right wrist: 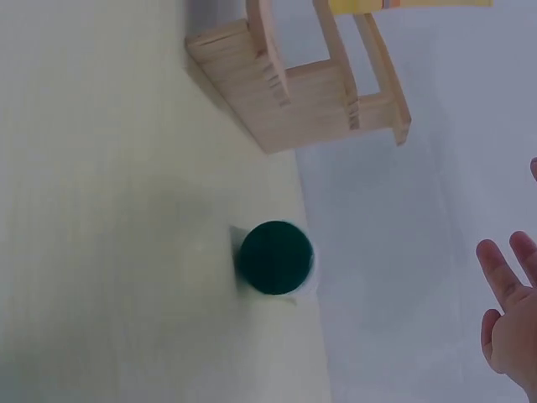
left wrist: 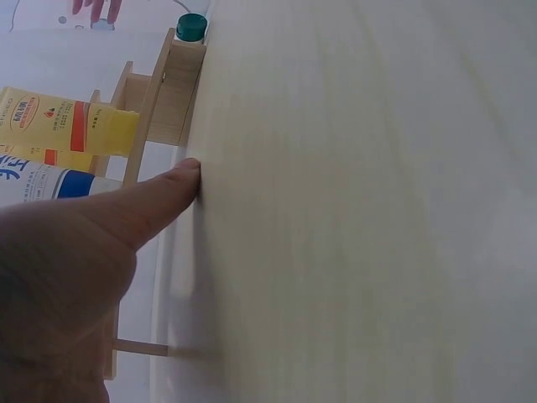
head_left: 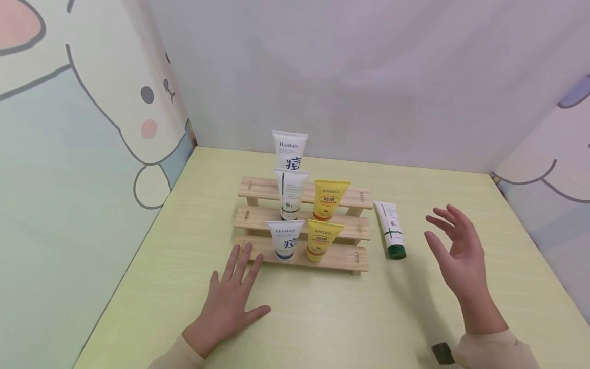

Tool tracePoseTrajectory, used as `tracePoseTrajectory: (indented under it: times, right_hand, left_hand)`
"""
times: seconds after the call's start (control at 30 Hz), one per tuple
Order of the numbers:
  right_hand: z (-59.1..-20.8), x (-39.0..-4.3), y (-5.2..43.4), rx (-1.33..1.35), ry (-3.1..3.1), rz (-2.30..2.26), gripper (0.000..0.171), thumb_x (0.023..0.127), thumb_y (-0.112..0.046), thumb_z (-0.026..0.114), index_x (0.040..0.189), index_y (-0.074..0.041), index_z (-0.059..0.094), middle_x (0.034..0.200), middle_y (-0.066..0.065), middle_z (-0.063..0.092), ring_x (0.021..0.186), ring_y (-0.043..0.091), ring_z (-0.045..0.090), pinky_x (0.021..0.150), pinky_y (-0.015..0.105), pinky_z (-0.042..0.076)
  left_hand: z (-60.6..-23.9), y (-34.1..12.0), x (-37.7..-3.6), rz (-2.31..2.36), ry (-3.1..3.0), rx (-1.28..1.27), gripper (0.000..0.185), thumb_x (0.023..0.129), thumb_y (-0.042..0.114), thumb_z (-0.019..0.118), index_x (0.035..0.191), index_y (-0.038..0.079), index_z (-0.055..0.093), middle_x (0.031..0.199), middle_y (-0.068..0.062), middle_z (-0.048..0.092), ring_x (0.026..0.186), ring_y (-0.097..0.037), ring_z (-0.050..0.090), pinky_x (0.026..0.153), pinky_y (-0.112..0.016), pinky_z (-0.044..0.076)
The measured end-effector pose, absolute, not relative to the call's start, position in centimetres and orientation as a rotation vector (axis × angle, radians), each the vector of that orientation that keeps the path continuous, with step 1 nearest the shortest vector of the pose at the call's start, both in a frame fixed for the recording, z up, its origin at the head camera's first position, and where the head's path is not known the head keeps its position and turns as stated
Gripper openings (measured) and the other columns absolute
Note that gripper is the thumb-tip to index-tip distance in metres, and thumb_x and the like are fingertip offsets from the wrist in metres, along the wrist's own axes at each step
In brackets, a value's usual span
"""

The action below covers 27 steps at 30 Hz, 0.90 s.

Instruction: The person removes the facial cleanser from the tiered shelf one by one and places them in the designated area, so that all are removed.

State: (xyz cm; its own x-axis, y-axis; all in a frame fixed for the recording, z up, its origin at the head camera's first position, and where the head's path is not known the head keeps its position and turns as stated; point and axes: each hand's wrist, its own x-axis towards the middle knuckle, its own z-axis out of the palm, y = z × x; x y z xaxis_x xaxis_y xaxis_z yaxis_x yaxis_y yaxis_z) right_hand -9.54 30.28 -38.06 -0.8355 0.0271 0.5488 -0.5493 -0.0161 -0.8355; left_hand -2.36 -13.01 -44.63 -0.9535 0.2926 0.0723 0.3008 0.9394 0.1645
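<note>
My left hand [head_left: 228,305] lies with spread, straight fingers at the near left corner of a three-step wooden rack [head_left: 343,256], fingertips at its lowest step. In the left wrist view the thumb [left wrist: 159,206] reaches down to the tabletop. Over the table to the right, my right hand [head_left: 463,261] is raised with loosely bent fingers and holds nothing. Nearest to it is a white squeeze tube [head_left: 389,220] lying flat, its green cap [right wrist: 275,258] toward me. On the lowest step stand a white Hankey tube [head_left: 286,238] and a yellow ENSEO tube [head_left: 322,238].
The middle step carries a white tube with green lines [head_left: 291,192] and another yellow tube [head_left: 329,199]. Another Hankey tube [head_left: 289,148] stands on the top step, partly hidden. A pale curtain [head_left: 369,87] hangs behind the table [head_left: 322,318]; a cartoon-printed wall [head_left: 69,179] is at left.
</note>
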Motion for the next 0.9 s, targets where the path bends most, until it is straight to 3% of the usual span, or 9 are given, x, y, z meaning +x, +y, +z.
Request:
tracePoseTrajectory:
  times: [0.27,0.4,0.5,0.7,0.9]
  right_hand:
    - [-33.6,-13.6,26.1,0.728,-1.921,1.775,0.066,0.082,0.026,0.053,0.144,0.004,0.039,0.136,0.013,0.055,0.123,0.02,0.058,0.098,0.017,0.048]
    - [-30.4,-15.9,23.0,0.797,-2.085,1.592,0.067,0.083,0.02,0.059,0.144,-0.002,0.041,0.137,0.006,0.056,0.123,0.018,0.058,0.108,0.022,0.04]
    - [-27.9,-17.4,20.5,0.839,-2.281,1.401,0.068,0.086,0.009,0.065,0.146,-0.013,0.042,0.14,0.0,0.054,0.125,0.016,0.056,0.115,0.032,0.034]
    - [-24.9,-19.8,16.3,0.919,-2.608,1.222,0.066,0.091,-0.022,0.068,0.146,-0.039,0.037,0.145,-0.01,0.047,0.133,0.014,0.049,0.108,0.049,0.042]
    - [-23.6,-21.6,13.5,1.006,-2.765,1.145,0.064,0.093,-0.034,0.066,0.147,-0.042,0.034,0.148,-0.008,0.045,0.132,0.015,0.051,0.108,0.052,0.041]
  left_hand:
    - [-44.7,-13.2,-2.4,-0.266,-3.038,-0.463,0.106,0.074,0.068,0.069,0.156,0.02,0.022,0.166,-0.01,0.008,0.152,-0.036,0.009,0.092,-0.076,0.039]
    - [-44.5,-13.2,-2.5,-0.27,-3.028,-0.466,0.106,0.074,0.067,0.07,0.156,0.019,0.023,0.166,-0.01,0.009,0.152,-0.036,0.011,0.092,-0.075,0.04]
    - [-44.4,-13.2,-2.4,-0.27,-3.03,-0.463,0.106,0.074,0.067,0.07,0.156,0.019,0.024,0.166,-0.01,0.01,0.152,-0.036,0.011,0.092,-0.075,0.04]
    - [-44.5,-13.2,-2.4,-0.3,-3.045,-0.457,0.107,0.074,0.067,0.07,0.156,0.02,0.022,0.166,-0.009,0.007,0.153,-0.036,0.009,0.092,-0.076,0.039]
    - [-44.7,-13.1,-2.2,-0.308,-3.046,-0.457,0.108,0.073,0.068,0.07,0.156,0.021,0.021,0.167,-0.008,0.007,0.153,-0.036,0.009,0.092,-0.076,0.039]
